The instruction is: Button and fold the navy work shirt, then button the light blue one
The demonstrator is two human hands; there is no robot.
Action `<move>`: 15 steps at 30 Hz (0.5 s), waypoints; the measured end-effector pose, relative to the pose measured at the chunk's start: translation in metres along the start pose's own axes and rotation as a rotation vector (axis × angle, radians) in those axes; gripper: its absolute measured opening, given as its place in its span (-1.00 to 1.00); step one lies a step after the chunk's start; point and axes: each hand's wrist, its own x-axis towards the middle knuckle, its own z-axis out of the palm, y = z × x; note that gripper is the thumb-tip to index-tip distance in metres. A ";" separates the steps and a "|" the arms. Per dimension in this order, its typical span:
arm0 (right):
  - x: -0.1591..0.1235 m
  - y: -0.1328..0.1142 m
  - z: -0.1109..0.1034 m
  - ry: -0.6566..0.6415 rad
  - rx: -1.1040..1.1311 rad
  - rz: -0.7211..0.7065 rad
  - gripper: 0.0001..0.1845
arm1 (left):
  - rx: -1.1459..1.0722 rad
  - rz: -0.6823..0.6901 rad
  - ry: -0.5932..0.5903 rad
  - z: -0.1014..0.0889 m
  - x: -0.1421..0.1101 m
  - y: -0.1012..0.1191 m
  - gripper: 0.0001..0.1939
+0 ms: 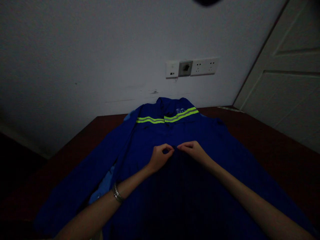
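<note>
A dark blue work jacket (140, 146) with a yellow-green reflective stripe across the chest lies spread out, front up, its collar toward the wall. Over the middle of its front, my left hand (161, 155) pinches thumb and forefinger together on the jacket's cloth. Just to the right, my right hand (191, 148) pinches the same front edge, its fingertips a short gap from the left ones. Whether a button or zip lies between the fingers is too dark to tell. A silvery bracelet (117, 192) circles my left wrist.
The jacket rests on a dark reddish table (87, 128) against a pale wall (100, 60). Wall sockets (203, 67) sit above its back edge. A white panelled door (290, 90) stands at the right. Light blue patterned cloth (106, 181) shows beneath the jacket at the left.
</note>
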 end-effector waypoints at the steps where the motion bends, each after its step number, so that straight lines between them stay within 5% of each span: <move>1: 0.000 0.000 0.000 -0.002 0.001 -0.001 -0.78 | 0.000 -0.003 0.001 0.000 0.000 0.000 -0.91; 9: -0.001 0.004 0.003 -0.051 0.010 -0.039 -0.80 | -0.031 -0.032 0.025 0.001 0.000 0.002 -0.91; 15: -0.004 -0.001 0.004 -0.015 -0.226 -0.266 -0.85 | -0.094 -0.079 0.027 0.003 0.001 -0.002 -0.93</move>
